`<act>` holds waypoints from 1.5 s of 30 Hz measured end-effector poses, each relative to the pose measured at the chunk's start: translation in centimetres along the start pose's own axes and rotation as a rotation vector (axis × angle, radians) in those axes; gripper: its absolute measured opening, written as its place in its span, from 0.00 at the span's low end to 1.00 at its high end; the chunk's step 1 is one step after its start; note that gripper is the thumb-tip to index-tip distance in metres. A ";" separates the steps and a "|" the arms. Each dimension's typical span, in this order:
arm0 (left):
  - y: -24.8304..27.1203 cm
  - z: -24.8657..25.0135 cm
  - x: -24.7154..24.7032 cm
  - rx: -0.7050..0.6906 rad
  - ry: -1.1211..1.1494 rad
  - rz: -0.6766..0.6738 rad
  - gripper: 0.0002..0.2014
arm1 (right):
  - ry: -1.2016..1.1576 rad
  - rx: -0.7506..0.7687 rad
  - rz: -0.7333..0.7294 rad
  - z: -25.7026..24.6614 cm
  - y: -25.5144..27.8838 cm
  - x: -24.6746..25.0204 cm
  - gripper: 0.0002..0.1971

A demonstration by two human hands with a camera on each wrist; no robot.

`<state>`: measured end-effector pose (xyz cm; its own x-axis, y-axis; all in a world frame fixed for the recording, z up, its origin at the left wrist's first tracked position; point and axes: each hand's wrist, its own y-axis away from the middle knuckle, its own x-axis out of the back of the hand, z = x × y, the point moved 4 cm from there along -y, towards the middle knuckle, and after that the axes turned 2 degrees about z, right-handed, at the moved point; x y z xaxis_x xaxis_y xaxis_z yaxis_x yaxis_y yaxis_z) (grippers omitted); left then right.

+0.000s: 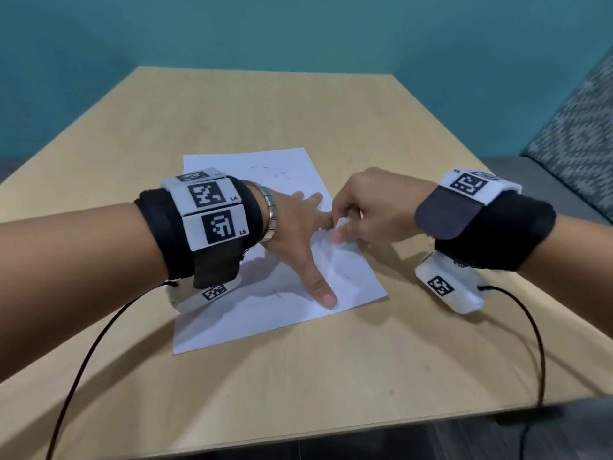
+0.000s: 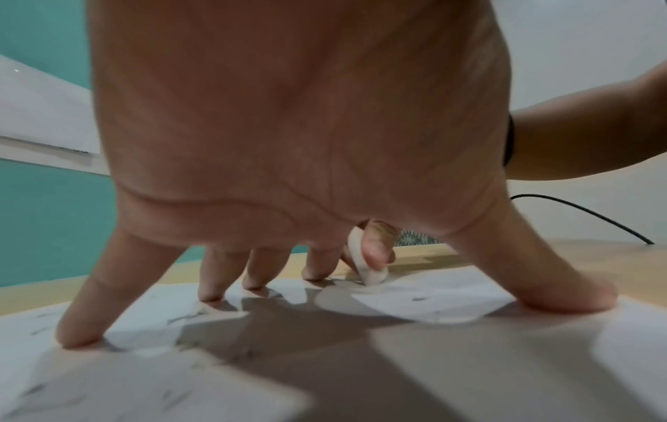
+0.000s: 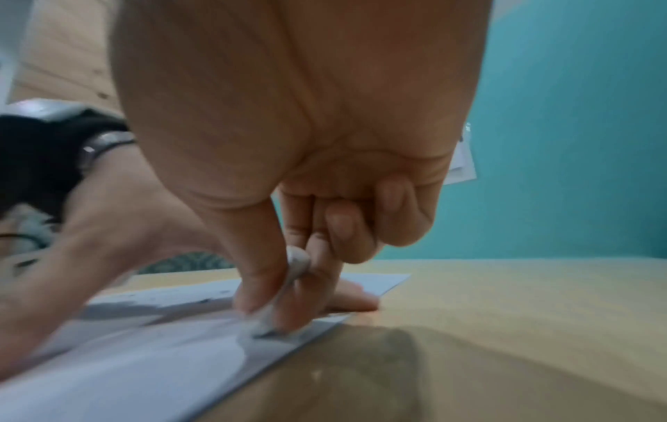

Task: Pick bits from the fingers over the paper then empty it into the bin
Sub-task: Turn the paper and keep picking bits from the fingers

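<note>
A white sheet of paper (image 1: 232, 313) lies on the wooden table. My left hand (image 1: 295, 227) is spread over it, with straight fingers and thumb pressing it down by their tips (image 2: 577, 297). My right hand (image 1: 346, 232) pinches a small white eraser (image 1: 342, 223) between thumb and fingers. The eraser's lower end (image 2: 371, 274) touches the paper's right part, beside the left index finger. The sheet is wrinkled there. Thin dark bits (image 1: 275, 172) are scattered on the far part of the paper, and more bits (image 2: 187, 317) lie near the left fingertips. No bin is in view.
The table (image 1: 331, 376) reaches to a teal wall. A patterned cushion (image 1: 580, 134) stands at the right, beyond the table's edge. Black cables (image 1: 537, 343) run from both wrist cameras across the near part of the table.
</note>
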<state>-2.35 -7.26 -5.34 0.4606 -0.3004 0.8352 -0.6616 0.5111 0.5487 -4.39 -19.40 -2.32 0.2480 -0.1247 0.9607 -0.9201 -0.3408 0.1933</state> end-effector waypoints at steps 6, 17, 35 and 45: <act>0.7 0.4 0.2 -0.048 0.047 0.000 0.42 | 0.025 0.042 -0.091 -1.0 0.6 -0.5 0.10; -0.1 0.0 -0.3 -0.033 -0.018 0.000 0.59 | 0.014 0.009 -0.003 -0.5 0.0 0.0 0.05; 0.2 0.2 -0.3 -0.038 0.005 -0.013 0.45 | 0.077 0.102 0.038 -1.0 0.6 -0.1 0.05; 0.1 0.1 -0.3 0.013 -0.049 -0.023 0.63 | 0.057 0.087 0.036 -0.5 0.7 -0.2 0.04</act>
<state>-2.55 -7.22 -5.52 0.4465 -0.3510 0.8231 -0.6593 0.4928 0.5679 -5.20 -19.10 -2.24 0.1955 -0.0858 0.9769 -0.8975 -0.4171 0.1430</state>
